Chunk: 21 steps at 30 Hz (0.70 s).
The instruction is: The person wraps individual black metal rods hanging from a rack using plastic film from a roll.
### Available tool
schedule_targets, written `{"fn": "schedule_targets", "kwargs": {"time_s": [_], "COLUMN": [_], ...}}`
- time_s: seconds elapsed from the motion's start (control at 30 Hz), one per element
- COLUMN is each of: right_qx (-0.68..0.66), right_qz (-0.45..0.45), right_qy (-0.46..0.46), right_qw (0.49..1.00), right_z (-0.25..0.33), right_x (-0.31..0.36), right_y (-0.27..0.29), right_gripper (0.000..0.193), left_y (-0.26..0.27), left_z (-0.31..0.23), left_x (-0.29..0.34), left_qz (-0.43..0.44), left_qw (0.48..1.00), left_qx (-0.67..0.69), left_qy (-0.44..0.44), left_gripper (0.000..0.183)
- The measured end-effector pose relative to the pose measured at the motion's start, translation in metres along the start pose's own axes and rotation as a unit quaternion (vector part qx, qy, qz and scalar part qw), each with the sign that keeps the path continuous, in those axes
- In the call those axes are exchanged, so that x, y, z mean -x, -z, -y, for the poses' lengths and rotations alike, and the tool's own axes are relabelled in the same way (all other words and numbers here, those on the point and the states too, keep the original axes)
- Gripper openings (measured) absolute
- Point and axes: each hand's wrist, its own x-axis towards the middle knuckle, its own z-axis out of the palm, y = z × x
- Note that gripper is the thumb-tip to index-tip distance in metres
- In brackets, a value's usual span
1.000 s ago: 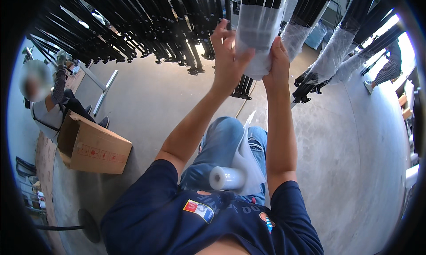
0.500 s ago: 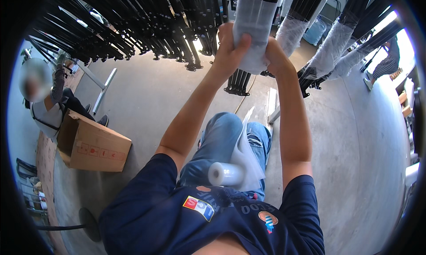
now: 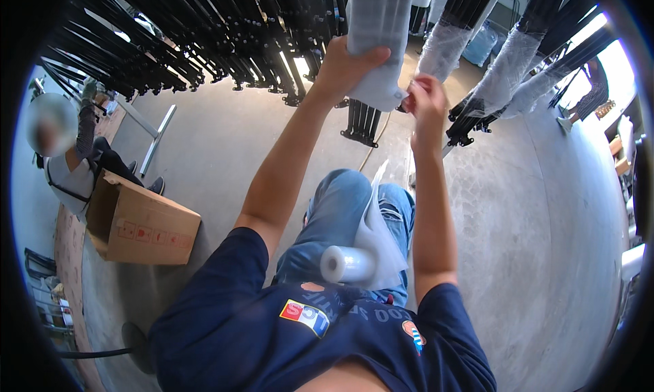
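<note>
A bundle of black metal tubes (image 3: 361, 123) hangs in front of me, wrapped round its middle in a white foam sheet (image 3: 377, 31). My left hand (image 3: 346, 66) is closed round the wrapped bundle from the left, thumb across its front. At the sheet's lower right corner is my right hand (image 3: 428, 99), its fingers bent and pinched at the loose edge. A roll of clear film (image 3: 346, 264) lies on my lap, beside loose white foam sheets (image 3: 383, 238) draped over my thigh. The bundle's lower ends stick out below the wrap.
Many bare black tubes (image 3: 225, 37) hang in a row on the left. Film-wrapped bundles (image 3: 507, 68) hang on the right. An open cardboard box (image 3: 153, 221) stands at left, near a seated person (image 3: 68, 170). A metal stand leg (image 3: 158, 140) rests on the floor.
My right hand has come off the bundle's right side and moved slightly down to the sheet's lower corner. My left hand keeps its hold, and the bundle has shifted slightly left.
</note>
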Motion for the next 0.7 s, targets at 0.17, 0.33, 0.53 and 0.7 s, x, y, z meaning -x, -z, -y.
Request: {"fn": "schedule_targets", "kwargs": {"time_s": [0.17, 0.33, 0.53, 0.7], "right_qx": [0.166, 0.421, 0.422, 0.363], "right_qz": [0.169, 0.498, 0.52, 0.501], "right_qy": [-0.087, -0.012, -0.015, -0.053], "right_qw": [0.968, 0.758, 0.742, 0.784], "right_z": [-0.024, -0.054, -0.065, -0.078], "right_x": [0.13, 0.225, 0.249, 0.251], "right_y": [0.053, 0.092, 0.088, 0.094], "right_gripper": [0.011, 0.052, 0.084, 0.087], "left_y": [0.013, -0.006, 0.001, 0.001], "left_z": [-0.006, -0.004, -0.001, 0.005], "left_x": [0.011, 0.003, -0.001, 0.0], "left_qz": [-0.053, -0.063, -0.075, -0.099], "left_qw": [0.995, 0.994, 0.987, 0.97], "left_qx": [-0.09, -0.089, -0.112, -0.125], "left_qy": [0.01, 0.022, -0.088, -0.185], "left_gripper": [0.028, 0.038, 0.038, 0.033]}}
